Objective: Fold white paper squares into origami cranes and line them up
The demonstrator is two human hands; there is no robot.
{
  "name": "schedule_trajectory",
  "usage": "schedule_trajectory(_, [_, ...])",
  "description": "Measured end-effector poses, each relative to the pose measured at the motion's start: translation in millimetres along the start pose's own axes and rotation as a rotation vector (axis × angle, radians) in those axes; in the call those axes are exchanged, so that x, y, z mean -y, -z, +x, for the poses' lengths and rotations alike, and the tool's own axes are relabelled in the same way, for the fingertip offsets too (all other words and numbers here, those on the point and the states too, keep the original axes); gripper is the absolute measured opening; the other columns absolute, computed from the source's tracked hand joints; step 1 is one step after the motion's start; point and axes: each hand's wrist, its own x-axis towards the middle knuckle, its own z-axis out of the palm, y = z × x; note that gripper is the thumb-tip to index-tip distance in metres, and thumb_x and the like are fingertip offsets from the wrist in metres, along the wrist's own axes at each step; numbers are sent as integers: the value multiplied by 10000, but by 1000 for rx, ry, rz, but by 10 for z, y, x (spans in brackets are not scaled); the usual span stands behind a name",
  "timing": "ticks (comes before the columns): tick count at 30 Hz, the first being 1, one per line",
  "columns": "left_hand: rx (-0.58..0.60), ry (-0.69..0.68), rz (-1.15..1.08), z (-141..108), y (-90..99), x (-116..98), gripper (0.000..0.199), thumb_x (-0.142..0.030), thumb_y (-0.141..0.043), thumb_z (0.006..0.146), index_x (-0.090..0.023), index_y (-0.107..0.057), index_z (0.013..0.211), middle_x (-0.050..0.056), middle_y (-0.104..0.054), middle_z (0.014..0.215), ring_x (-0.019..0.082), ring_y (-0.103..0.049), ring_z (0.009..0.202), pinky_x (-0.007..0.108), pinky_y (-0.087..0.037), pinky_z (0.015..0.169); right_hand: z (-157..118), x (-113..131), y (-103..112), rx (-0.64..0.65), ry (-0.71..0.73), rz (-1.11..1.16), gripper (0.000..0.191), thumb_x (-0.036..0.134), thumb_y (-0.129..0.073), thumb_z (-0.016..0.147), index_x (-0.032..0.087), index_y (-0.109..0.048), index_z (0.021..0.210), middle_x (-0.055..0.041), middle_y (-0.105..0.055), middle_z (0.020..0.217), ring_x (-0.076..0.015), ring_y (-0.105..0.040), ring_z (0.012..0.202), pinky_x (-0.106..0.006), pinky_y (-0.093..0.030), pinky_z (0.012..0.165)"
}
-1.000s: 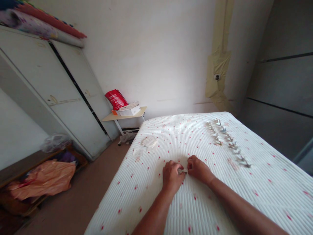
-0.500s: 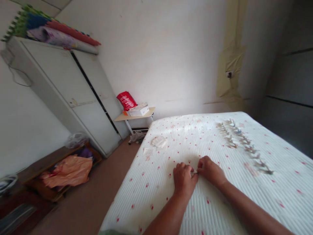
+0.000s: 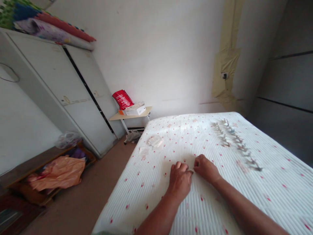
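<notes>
Low over the white quilted bed cover (image 3: 168,195), my left hand (image 3: 180,179) is closed with its fingers curled down. My right hand (image 3: 206,168) pinches just to the right of it, the fingertips almost meeting. Between them is a small pale piece of paper, now mostly covered by the fingers; its folds cannot be made out. Farther up the bed lie a stack of roundish paper pieces (image 3: 155,141) and a printed paper sheet (image 3: 143,150). On the right, small folded paper figures (image 3: 241,145) with pointed ends stand in two rows.
Beyond the bed's left edge, a small table (image 3: 114,117) carries a red bag (image 3: 122,99) and a white box (image 3: 135,111). A tall cabinet (image 3: 80,85) leans in view at left. An orange plastic bag (image 3: 58,173) lies on a low wooden unit near the floor.
The view has shifted slightly, so the room's things sit farther left. Both hands stay close together; the pale paper between the fingertips shows less than before.
</notes>
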Motion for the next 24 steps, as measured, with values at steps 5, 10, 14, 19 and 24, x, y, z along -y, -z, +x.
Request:
schedule_trajectory(5, [10,-27,-12,0,-3,0,224,-159,-438,835,-218,-654,851,63,-603,821,207,-450,895,347,-333,752,65,-130,25,-37,-21,59,121,64,-505,620,147,-591,597,-40,-560,766,-126,-554,674,-211,-377,608])
schedule_trajectory(10, [22,-18,7,-5,-19,-2,224,-166,-433,831,-219,-651,819,71,-599,811,211,-444,900,354,-326,756,22,-118,94,-45,-48,254,124,125,-520,649,171,-629,684,-21,-605,796,-123,-565,653,-210,-401,606])
schedule_trajectory(14, [14,-23,25,-1,-30,-3,212,-167,-435,831,-209,-641,804,67,-597,811,209,-445,901,358,-317,759,-62,12,78,-22,10,176,110,146,-539,660,183,-642,654,-25,-602,832,-131,-572,733,-212,-397,662])
schedule_trajectory(19, [7,-15,25,-38,29,-7,200,-180,-435,841,-218,-631,833,55,-613,830,205,-456,910,360,-307,776,-105,133,79,19,11,38,144,112,-510,690,164,-641,659,-43,-593,865,-110,-563,685,-195,-364,594])
schedule_trajectory(24, [48,-19,6,-105,126,15,227,-183,-452,826,-245,-613,972,43,-625,912,200,-472,932,357,-312,800,-79,110,89,34,31,30,131,104,-526,696,158,-638,654,-44,-591,865,-102,-554,668,-188,-360,587])
